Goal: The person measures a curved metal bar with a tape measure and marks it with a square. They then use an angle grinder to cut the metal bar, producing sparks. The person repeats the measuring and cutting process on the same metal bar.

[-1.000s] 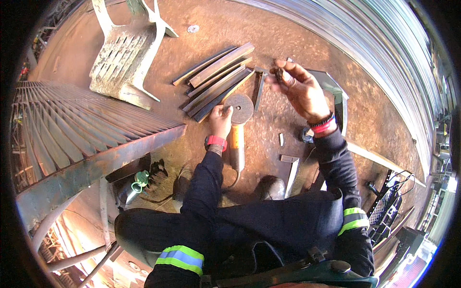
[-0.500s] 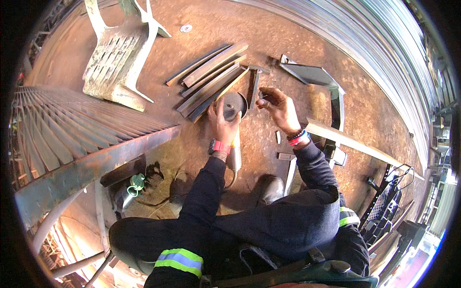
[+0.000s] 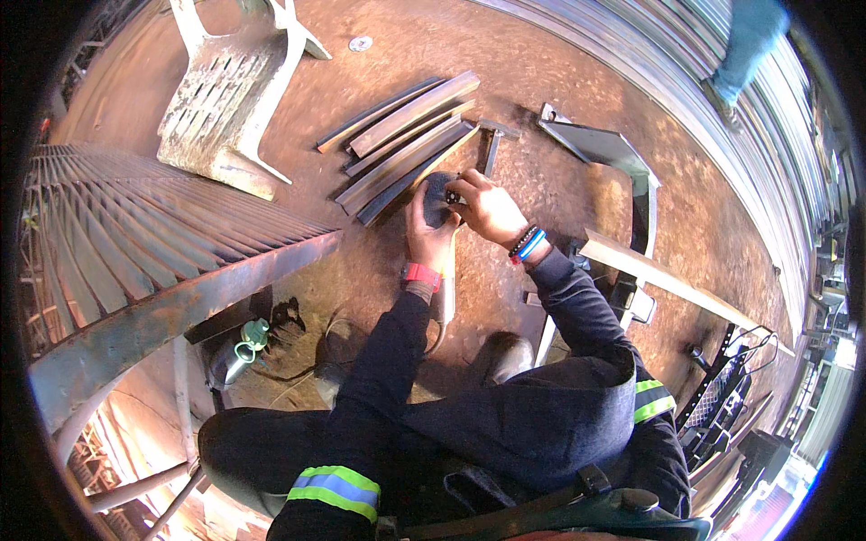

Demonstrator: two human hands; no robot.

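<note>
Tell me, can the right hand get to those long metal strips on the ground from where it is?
Probably yes. The right hand is at the grey disc that the left hand holds, and the metal strips lie just beyond it on bare ground, with nothing lying between.

Daylight lit the scene evenly and brightly. The reddish ground [image 3: 559, 117] showed soft, short shadows under the metal strips [image 3: 406, 144] and the white chair [image 3: 225, 99]. The lower left corner was overexposed to an orange-white glare. Fisheye distortion bent straight edges toward the rim, and a black vignette ringed the frame. Focus was sharp at centre; detail softened at the edges.
</note>
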